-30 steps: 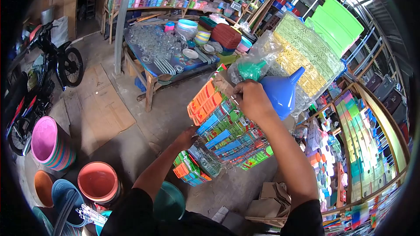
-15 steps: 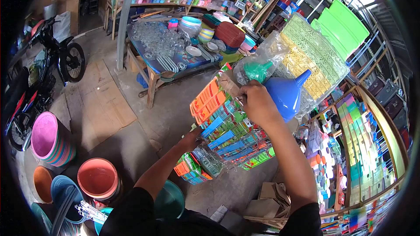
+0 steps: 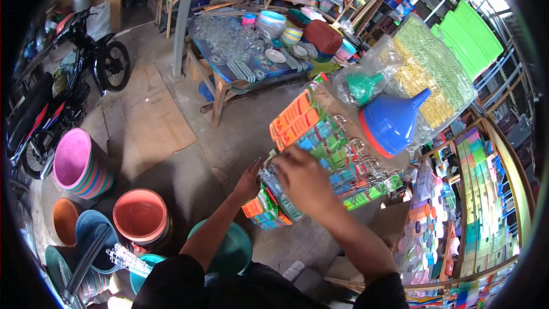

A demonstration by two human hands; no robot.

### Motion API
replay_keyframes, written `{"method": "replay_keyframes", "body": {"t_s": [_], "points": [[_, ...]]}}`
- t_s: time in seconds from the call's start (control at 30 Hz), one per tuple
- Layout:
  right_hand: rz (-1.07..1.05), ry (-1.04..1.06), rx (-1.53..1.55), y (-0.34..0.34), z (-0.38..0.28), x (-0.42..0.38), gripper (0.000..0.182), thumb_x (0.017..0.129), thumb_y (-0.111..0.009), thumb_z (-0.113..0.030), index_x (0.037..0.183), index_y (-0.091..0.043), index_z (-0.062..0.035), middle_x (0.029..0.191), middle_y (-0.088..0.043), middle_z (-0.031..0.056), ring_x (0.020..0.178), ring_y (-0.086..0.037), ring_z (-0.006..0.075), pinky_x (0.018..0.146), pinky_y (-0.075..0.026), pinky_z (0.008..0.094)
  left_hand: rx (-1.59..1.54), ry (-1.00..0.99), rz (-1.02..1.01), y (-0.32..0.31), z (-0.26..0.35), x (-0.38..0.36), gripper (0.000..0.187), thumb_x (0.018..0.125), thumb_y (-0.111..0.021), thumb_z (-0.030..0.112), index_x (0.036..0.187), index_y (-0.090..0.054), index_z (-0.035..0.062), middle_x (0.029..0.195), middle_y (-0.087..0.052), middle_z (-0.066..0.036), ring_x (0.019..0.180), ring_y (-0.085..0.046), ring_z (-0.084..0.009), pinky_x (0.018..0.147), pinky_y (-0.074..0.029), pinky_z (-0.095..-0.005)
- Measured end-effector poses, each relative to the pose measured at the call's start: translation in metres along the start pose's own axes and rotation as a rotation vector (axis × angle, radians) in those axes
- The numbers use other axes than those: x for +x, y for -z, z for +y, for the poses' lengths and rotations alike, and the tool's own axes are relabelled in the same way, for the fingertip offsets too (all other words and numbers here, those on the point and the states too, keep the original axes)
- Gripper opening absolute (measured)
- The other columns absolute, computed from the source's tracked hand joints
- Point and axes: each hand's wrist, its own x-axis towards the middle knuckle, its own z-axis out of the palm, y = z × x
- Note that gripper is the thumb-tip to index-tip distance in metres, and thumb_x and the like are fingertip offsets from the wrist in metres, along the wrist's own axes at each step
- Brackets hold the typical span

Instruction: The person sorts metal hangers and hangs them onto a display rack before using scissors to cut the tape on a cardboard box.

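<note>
Bright packets [image 3: 296, 119] in orange, green and blue hang in rows from metal hooks [image 3: 355, 146] on a brown board. My left hand [image 3: 249, 183] is beside the left edge of these packets, its fingers stretched upward and slightly apart. In front of the lower packets is my right hand [image 3: 303, 180], fingers bent and smeared by motion; what it may hold is hidden. Clear plastic packs [image 3: 289, 197] show below and between the hands. To the right of the hooks sits a blue funnel [image 3: 390, 120] with a red rim, beside a green item [image 3: 363, 87] in clear plastic.
A low table [image 3: 226, 86] bears glassware and bowls. Stacked tubs, one pink [image 3: 74, 157] and one red [image 3: 140, 214], stand at lower left. A motorcycle [image 3: 68, 80] is parked farther left. Shelves of colourful containers [image 3: 477, 194] line the right side. Flat cardboard [image 3: 148, 114] covers some floor.
My right hand has left the upper hooks beside the funnel and moved down and left, close to my left hand. The camera view has shifted, so the surroundings appear farther right.
</note>
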Motion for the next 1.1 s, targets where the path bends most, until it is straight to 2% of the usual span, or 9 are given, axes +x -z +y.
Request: {"method": "replay_keyframes", "body": {"t_s": [0.07,0.23,0.4,0.5,0.57,0.6,0.67,0.83,1.1], "points": [[-0.05,0.015,0.082,-0.041,-0.016,-0.017,0.018,0.08,-0.067,-0.008,0.097,-0.064,-0.006,0.098,-0.06,0.0119,0.087,-0.063,0.0333,0.078,-0.051,0.0433,0.028,-0.074,0.097,0.011,-0.005,-0.029,0.075,0.077,-0.054,-0.005,0.147,-0.03,0.0081,0.141,-0.043,-0.025,0.126,-0.045,-0.0421,0.109,-0.038,-0.0461],[-0.36,-0.108,0.384,-0.157,-0.042,-0.061,0.018,0.082,-0.069,-0.014,0.096,-0.064,-0.0042,0.092,-0.06,0.0148,0.089,-0.062,0.0338,0.078,-0.05,0.0429,0.026,0.142,0.237,0.03,-0.028,-0.145,0.061,0.078,-0.055,-0.004,0.137,-0.041,0.0038,0.125,-0.056,-0.022,0.117,-0.053,-0.039,0.098,-0.044,-0.0462],[-0.59,-0.108,0.551,-0.268,-0.086,-0.116,0.018,0.081,-0.071,-0.016,0.094,-0.067,-0.0039,0.09,-0.064,0.0155,0.087,-0.064,0.0342,0.077,-0.051,0.0409,-0.195,0.47,0.361,0.041,-0.057,-0.282,0.047,0.084,-0.055,-0.001,0.13,-0.046,0.0044,0.107,-0.065,-0.02,0.105,-0.063,-0.0356,0.091,-0.048,-0.0433],[-0.731,-0.081,0.686,-0.336,-0.132,-0.157,0.017,0.082,-0.07,-0.015,0.093,-0.068,-0.0036,0.089,-0.068,0.015,0.085,-0.066,0.0315,0.076,-0.052,0.0394,-0.116,0.675,0.482,0.046,-0.082,-0.371,0.043,0.086,-0.054,0.003,0.129,-0.049,0.0061,0.107,-0.065,-0.02,0.103,-0.064,-0.0363,0.088,-0.05,-0.0447],[-0.969,-0.211,0.743,-0.368,-0.168,-0.183,0.018,0.081,-0.069,-0.016,0.094,-0.068,-0.0038,0.094,-0.066,0.0179,0.092,-0.064,0.0354,0.081,-0.052,0.0437,-0.084,0.862,0.508,0.062,-0.068,-0.416,0.038,0.087,-0.055,0.008,0.126,-0.053,0.0064,0.109,-0.066,-0.019,0.101,-0.064,-0.0379,0.087,-0.051,-0.0454],[-1.026,-0.158,0.751,-0.39,-0.184,-0.199,0.018,0.081,-0.069,-0.016,0.094,-0.068,-0.0038,0.094,-0.066,0.0179,0.092,-0.064,0.0354,0.081,-0.052,0.0437,-0.083,0.916,0.56,0.07,-0.068,-0.439,0.038,0.087,-0.055,0.008,0.126,-0.053,0.0064,0.109,-0.066,-0.019,0.101,-0.064,-0.0379,0.087,-0.051,-0.0454],[-1.022,-0.035,0.729,-0.434,-0.213,-0.238,0.017,0.081,-0.071,-0.015,0.093,-0.069,-0.0031,0.086,-0.07,0.0136,0.082,-0.069,0.0263,0.074,-0.054,0.0375,-0.197,1.051,0.667,0.075,-0.071,-0.482,0.037,0.087,-0.056,0.009,0.124,-0.055,0.0057,0.109,-0.066,-0.019,0.099,-0.065,-0.0365,0.085,-0.052,-0.0438],[-1.067,0.068,0.763,-0.499,-0.277,-0.301,0.026,0.077,-0.073,-0.013,0.099,-0.066,-0.0025,0.09,-0.068,0.0148,0.082,-0.067,0.0311,0.074,-0.054,0.0388,-0.082,1.167,0.927,0.042,-0.135,-0.594,0.038,0.082,-0.062,0.008,0.119,-0.055,0.0011,0.104,-0.065,-0.021,0.093,-0.066,-0.035,0.082,-0.054,-0.0408],[-1.122,0.076,0.732,-0.591,-0.352,-0.318,0.033,0.08,-0.069,-0.017,0.109,-0.062,-0.0028,0.097,-0.068,0.0153,0.09,-0.066,0.0342,0.079,-0.052,0.0417,-0.039,1.378,1.125,-0.002,-0.275,-0.67,0.053,0.088,-0.061,0.016,0.133,-0.041,-0.0028,0.118,-0.06,-0.025,0.104,-0.064,-0.0361,0.092,-0.049,-0.0413]]}}
